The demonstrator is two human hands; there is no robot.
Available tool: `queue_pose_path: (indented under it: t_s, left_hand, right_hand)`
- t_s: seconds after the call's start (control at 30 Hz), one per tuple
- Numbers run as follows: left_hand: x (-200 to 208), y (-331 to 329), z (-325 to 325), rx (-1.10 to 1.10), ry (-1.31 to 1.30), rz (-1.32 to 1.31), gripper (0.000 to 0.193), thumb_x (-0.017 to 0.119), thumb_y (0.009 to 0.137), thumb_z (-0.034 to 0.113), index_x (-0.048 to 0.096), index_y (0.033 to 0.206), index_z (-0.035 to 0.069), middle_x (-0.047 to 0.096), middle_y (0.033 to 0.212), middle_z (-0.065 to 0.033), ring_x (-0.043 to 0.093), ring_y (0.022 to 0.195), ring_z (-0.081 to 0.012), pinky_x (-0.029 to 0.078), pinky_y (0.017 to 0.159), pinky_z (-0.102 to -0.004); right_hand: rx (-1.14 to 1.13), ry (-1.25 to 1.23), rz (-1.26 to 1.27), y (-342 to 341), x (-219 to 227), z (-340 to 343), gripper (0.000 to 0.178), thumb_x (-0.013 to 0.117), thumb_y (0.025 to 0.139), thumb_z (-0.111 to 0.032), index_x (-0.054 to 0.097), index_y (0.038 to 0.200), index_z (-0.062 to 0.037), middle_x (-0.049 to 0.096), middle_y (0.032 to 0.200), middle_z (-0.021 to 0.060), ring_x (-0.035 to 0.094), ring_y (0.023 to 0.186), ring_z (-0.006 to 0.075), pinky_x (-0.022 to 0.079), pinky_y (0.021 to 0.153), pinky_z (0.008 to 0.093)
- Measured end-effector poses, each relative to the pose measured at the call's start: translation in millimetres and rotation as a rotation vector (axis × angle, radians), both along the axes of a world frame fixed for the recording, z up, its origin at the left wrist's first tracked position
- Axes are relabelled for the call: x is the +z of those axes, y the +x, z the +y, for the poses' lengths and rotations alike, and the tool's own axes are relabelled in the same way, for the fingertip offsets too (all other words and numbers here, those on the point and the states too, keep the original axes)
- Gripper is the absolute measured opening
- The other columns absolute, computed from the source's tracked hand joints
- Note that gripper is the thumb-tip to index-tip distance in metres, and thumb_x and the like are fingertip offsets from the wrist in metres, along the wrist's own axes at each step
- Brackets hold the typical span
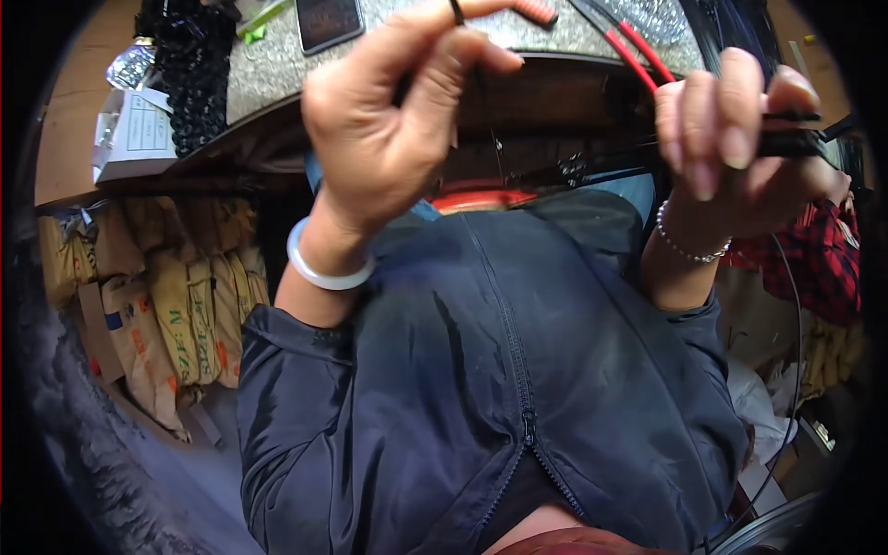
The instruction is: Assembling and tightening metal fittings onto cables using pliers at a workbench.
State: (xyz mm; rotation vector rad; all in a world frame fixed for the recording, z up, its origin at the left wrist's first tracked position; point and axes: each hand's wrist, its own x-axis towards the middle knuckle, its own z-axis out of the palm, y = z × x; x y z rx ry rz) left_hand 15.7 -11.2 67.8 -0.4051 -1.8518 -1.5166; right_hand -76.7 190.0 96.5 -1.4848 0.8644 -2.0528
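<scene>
My left hand [388, 129] is raised at the table's front edge, a pale bangle at its wrist. Its index finger and thumb point right, apart from each other; the other fingers curl out of sight. Just below the thumb hangs a fine dark thread [499, 153] with a tiny shiny bead; whether the curled fingers grip it is hidden. My right hand [726, 139], a beaded bracelet at its wrist, is closed around a slim black thing [791, 141]. A dark strand with shiny bits [573, 168] runs toward it from the left, above my lap.
On the grey mat [268, 79] lie a phone [330, 23], red-handled pliers [638, 51], an orange ridged piece [535, 11] and clear beads [657, 18]. Black beaded trim [190, 74] drapes beside a white box [139, 134]. Brown paper packages [148, 324] stand below left.
</scene>
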Motion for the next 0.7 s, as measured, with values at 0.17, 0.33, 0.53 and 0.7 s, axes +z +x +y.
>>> queue_pose_path:
  t_s: [0.17,0.33,0.53,0.7]
  left_hand:
    - [29.8,25.2,36.1,0.341,0.424,-0.552,0.025,0.055,0.088,0.009,0.057,0.106,-0.008,0.067,0.074,-0.0156,0.044,0.042,-0.0013,0.032,0.038,-0.0141]
    - [26.6,32.2,29.6,0.265,0.324,-0.461,0.025,0.054,0.089,0.009,0.057,0.107,-0.008,0.067,0.075,-0.0149,0.042,0.042,-0.0008,0.03,0.039,-0.014]
    - [17.7,35.1,15.3,0.166,0.208,-0.35,0.024,0.052,0.089,0.009,0.057,0.107,-0.007,0.067,0.076,-0.0141,0.039,0.042,-0.0003,0.029,0.039,-0.0139]
    - [10.0,31.3,2.3,0.082,0.112,-0.253,0.024,0.051,0.09,0.01,0.057,0.107,-0.006,0.067,0.077,-0.0135,0.036,0.042,0.0001,0.027,0.039,-0.0138]
  right_hand:
    - [-0.023,-0.031,0.047,-0.8,-14.0,2.3,0.056,0.058,0.082,-0.05,0.047,0.125,-0.017,0.05,0.088,-0.0034,0.053,0.065,0.0024,0.042,0.062,0.0198]
    - [0.051,0.115,-0.039,-7.8,-2.7,9.4,0.049,0.063,0.081,-0.041,0.052,0.119,-0.0136,0.057,0.082,-0.0067,0.058,0.059,0.0015,0.046,0.058,0.0167]
    - [0.211,-0.136,-0.162,-7.7,-6.4,5.7,0.009,0.056,0.086,-0.009,0.059,0.091,-0.0027,0.066,0.066,-0.0022,0.062,0.052,0.0083,0.05,0.051,0.0162]
    - [0.283,-0.116,-0.175,-13.3,-14.4,4.0,0.017,0.056,0.086,-0.012,0.058,0.101,-0.0062,0.066,0.068,-0.0018,0.061,0.051,0.0081,0.048,0.05,0.0173]
